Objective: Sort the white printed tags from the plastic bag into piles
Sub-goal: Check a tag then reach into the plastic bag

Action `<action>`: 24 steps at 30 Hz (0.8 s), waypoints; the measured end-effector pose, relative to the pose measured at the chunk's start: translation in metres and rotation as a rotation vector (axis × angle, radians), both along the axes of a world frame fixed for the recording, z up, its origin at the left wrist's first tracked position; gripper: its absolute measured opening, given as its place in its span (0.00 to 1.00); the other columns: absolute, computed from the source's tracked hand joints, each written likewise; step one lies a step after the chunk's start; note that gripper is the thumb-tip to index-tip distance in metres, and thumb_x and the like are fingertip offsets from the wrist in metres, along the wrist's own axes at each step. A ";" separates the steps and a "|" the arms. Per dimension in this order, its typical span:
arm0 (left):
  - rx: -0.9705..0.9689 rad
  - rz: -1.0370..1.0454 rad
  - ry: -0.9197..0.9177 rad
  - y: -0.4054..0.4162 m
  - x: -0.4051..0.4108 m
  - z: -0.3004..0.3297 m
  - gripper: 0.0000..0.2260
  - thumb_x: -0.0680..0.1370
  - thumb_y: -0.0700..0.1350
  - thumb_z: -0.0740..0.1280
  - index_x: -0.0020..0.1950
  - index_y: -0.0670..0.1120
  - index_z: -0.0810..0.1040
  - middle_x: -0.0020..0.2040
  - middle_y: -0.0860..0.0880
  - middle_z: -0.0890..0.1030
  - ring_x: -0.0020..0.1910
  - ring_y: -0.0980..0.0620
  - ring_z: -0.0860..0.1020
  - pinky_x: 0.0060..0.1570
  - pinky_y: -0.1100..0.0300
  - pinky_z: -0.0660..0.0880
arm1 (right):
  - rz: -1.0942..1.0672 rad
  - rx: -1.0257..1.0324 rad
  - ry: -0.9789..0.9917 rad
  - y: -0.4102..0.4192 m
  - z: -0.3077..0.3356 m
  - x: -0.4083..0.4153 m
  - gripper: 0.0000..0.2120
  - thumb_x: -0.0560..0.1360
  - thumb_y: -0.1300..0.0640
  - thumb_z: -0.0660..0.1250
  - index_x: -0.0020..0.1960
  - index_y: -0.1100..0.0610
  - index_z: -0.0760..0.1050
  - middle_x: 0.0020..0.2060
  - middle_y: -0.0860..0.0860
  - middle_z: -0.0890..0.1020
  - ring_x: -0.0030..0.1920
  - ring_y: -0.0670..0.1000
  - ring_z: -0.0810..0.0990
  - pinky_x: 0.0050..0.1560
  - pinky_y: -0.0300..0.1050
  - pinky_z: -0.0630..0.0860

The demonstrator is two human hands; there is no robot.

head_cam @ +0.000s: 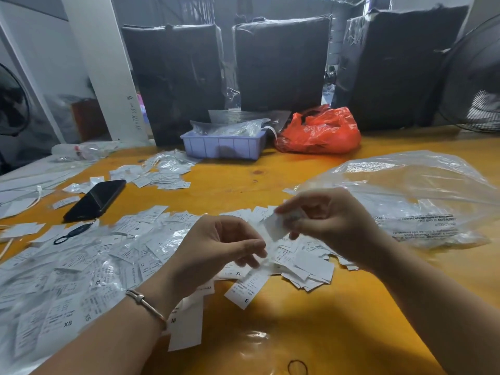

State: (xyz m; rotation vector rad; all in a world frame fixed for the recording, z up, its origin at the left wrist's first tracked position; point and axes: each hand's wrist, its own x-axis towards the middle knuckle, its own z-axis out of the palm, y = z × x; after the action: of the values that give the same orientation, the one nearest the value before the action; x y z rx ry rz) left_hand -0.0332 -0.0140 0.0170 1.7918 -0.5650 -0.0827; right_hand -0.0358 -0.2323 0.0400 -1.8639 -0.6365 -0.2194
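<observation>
Tag (pixel 276 226) — pinched by right hand (pixel 322 220)
</observation>
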 end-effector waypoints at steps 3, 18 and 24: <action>-0.034 0.041 -0.037 0.002 0.000 0.000 0.05 0.70 0.45 0.75 0.41 0.43 0.84 0.38 0.43 0.85 0.35 0.47 0.84 0.35 0.62 0.78 | -0.039 0.225 -0.020 -0.006 0.007 0.000 0.21 0.67 0.70 0.72 0.59 0.59 0.77 0.39 0.57 0.85 0.34 0.51 0.83 0.38 0.38 0.79; -0.044 0.058 -0.087 0.000 -0.005 0.003 0.07 0.69 0.46 0.74 0.42 0.43 0.84 0.38 0.45 0.86 0.35 0.47 0.84 0.35 0.63 0.78 | -0.188 0.034 -0.289 0.006 0.015 -0.018 0.24 0.69 0.69 0.73 0.62 0.53 0.76 0.45 0.51 0.85 0.38 0.43 0.85 0.44 0.35 0.80; -0.033 0.045 -0.099 0.000 -0.005 0.003 0.07 0.69 0.46 0.74 0.43 0.43 0.84 0.39 0.46 0.86 0.36 0.47 0.84 0.36 0.63 0.79 | -0.158 0.105 -0.262 0.003 0.015 -0.017 0.25 0.69 0.71 0.72 0.62 0.53 0.76 0.41 0.53 0.84 0.37 0.46 0.85 0.43 0.33 0.79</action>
State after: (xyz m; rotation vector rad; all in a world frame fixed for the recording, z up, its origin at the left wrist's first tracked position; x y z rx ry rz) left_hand -0.0385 -0.0142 0.0204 1.7826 -0.5929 0.0460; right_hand -0.0524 -0.2289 0.0547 -1.7999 -0.6417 -0.5970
